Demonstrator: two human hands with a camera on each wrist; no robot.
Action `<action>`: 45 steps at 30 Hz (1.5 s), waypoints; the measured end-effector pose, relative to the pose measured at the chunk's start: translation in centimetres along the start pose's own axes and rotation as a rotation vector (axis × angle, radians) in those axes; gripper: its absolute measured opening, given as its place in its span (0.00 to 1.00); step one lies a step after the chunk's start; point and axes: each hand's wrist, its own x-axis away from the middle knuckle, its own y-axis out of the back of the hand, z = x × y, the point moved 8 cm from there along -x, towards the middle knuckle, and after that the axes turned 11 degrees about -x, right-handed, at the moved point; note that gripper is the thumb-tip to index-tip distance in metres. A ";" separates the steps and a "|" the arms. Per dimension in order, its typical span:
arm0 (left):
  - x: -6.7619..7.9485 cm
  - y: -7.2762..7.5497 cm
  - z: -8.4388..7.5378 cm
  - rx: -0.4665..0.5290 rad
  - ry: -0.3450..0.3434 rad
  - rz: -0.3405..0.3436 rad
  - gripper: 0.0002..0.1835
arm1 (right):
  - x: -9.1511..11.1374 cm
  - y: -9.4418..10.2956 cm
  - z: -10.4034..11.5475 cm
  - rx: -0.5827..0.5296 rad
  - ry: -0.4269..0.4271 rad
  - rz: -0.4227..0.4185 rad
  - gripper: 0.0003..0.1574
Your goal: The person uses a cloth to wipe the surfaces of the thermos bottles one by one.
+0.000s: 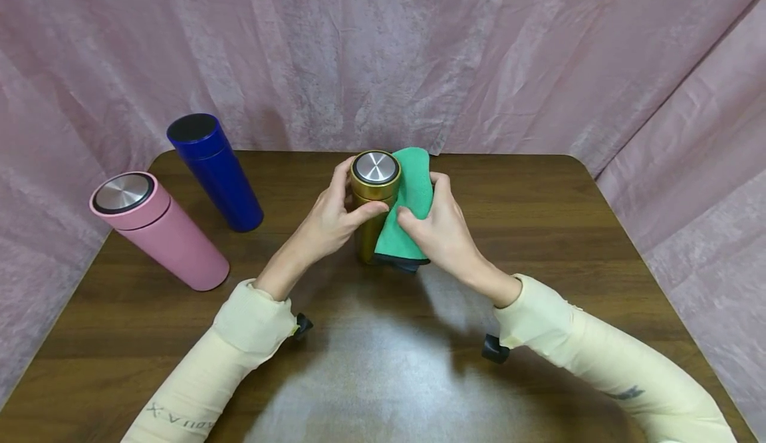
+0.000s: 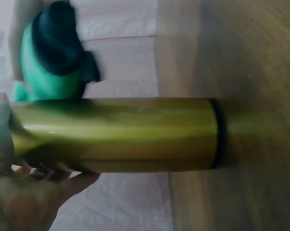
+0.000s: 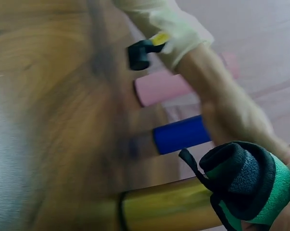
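Left hand (image 1: 330, 220) grips the gold bottle (image 2: 120, 134), upright around the middle of the table (image 1: 526, 230); right hand (image 1: 444, 230) pinches the green cloth (image 1: 411, 197) at its right side. Watching remotely, I'd steady the bottle, press the cloth flat and follow the curve, small strokes.

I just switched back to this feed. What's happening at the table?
A person's left hand grips a shiny gold cylindrical bottle near its top, holding it upright. The right hand holds a folded green cloth with dark edging beside it. A blue cylindrical bottle and a wider pink cylindrical bottle stand untouched to the left on the brown wood-grain table.
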 end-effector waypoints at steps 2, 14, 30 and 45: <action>-0.2 0.1 0.0 -0.034 0.018 0.027 0.46 | 0.0 -0.4 -1.0 0.020 -0.019 0.009 0.37; -0.4 -0.3 -0.1 -0.034 0.074 0.111 0.34 | 0.3 -2.6 -6.3 0.084 -0.120 0.090 0.36; -0.4 -0.3 -0.1 -0.034 0.056 0.108 0.37 | 0.1 -3.6 -9.1 0.193 -0.200 0.190 0.36; -0.7 -0.4 -0.2 -0.008 0.043 0.122 0.41 | 1.6 0.0 -5.5 -0.105 -0.192 0.067 0.31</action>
